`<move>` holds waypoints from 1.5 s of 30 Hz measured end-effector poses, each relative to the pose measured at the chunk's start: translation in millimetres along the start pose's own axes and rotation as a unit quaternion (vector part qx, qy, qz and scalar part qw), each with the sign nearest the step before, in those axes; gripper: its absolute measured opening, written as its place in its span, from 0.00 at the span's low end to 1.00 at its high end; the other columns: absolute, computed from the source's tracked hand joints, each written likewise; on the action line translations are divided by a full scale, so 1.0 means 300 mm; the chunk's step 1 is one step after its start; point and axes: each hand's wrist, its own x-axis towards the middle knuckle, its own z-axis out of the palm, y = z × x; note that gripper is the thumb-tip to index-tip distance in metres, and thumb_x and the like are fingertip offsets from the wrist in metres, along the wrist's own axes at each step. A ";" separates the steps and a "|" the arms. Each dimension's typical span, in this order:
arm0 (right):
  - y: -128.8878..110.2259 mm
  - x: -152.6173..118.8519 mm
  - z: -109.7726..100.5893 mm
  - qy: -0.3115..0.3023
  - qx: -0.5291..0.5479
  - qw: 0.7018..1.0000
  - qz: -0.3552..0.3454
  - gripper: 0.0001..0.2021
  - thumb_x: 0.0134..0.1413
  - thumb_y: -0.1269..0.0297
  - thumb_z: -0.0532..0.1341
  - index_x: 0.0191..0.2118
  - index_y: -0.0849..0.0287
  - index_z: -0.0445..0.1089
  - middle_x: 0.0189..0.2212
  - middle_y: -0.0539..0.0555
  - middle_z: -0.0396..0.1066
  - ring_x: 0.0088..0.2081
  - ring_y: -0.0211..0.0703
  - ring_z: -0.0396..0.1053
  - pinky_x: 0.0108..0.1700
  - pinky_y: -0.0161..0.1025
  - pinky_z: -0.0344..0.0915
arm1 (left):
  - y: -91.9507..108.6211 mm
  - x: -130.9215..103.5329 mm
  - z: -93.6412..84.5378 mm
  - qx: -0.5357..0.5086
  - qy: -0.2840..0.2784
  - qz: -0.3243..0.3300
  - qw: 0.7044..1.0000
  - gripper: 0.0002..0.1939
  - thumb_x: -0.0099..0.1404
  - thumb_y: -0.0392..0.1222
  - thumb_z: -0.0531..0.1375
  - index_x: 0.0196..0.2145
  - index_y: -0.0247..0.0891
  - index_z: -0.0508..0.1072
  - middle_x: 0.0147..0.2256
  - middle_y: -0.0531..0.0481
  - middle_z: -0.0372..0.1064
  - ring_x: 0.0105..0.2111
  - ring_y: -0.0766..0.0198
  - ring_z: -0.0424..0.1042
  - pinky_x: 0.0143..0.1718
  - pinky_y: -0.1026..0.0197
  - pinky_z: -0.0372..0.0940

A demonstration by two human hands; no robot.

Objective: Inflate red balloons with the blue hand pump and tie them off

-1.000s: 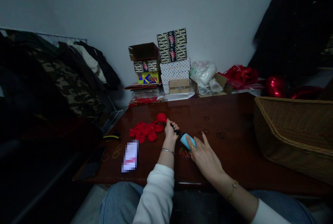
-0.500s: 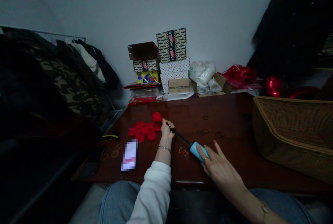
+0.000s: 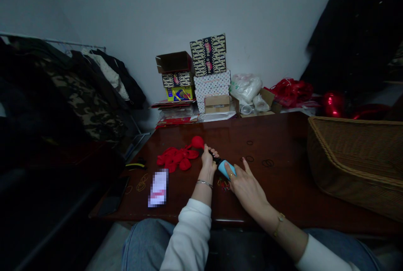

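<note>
1. Gripping the pump [image 3: 225,169] above the tabletop [image 3: 277,136]: left hand [image 3: 209,158] on its black end, right hand [image 3: 247,186] on its blue part.
2. Balloons [image 3: 178,159] lie left, basket [image 3: 352,187] right.
3. Near edge [image 3: 233,220] runs below both forearms [image 3: 283,233].

Your forearms [image 3: 194,220] cross the near edge of the table [image 3: 289,191]; your left hand [image 3: 208,157] is curled closed, your right hand [image 3: 245,183] grips nearer you, one finger [image 3: 247,166] outstretched.

We see hand pump [image 3: 224,169], light-blue sleeve, black front part, slanted up toward the left, front end partly hidden, we mark red balloon [image 3: 197,142] just beyond that end, small, rounded, partly filled, join hidden
</note>
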 end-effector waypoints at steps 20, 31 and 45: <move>0.079 -0.220 -0.019 0.024 0.030 0.999 -0.018 0.25 0.58 0.69 0.52 0.61 0.67 0.52 0.48 0.64 0.68 0.50 0.46 0.66 0.63 0.57 0.46 | 0.069 0.032 -0.012 -0.024 0.015 0.002 1.000 0.18 0.68 0.46 0.52 0.23 0.38 0.54 0.17 0.60 0.46 0.13 0.76 0.47 0.12 0.73 0.44; 0.039 -0.086 -0.029 0.014 0.042 0.999 0.014 0.25 0.56 0.70 0.54 0.59 0.68 0.56 0.43 0.62 0.71 0.47 0.46 0.68 0.64 0.54 0.44 | 0.002 -0.016 0.016 -0.007 -0.002 -0.004 1.000 0.17 0.66 0.47 0.54 0.23 0.38 0.54 0.18 0.59 0.50 0.13 0.76 0.50 0.13 0.72 0.47; 0.003 -0.029 -0.017 0.004 0.035 0.999 0.010 0.25 0.55 0.71 0.55 0.59 0.66 0.55 0.42 0.61 0.71 0.43 0.45 0.70 0.64 0.54 0.44 | 0.018 -0.017 -0.008 -0.006 0.012 0.008 1.000 0.18 0.66 0.48 0.55 0.23 0.38 0.55 0.18 0.60 0.48 0.13 0.76 0.49 0.13 0.73 0.46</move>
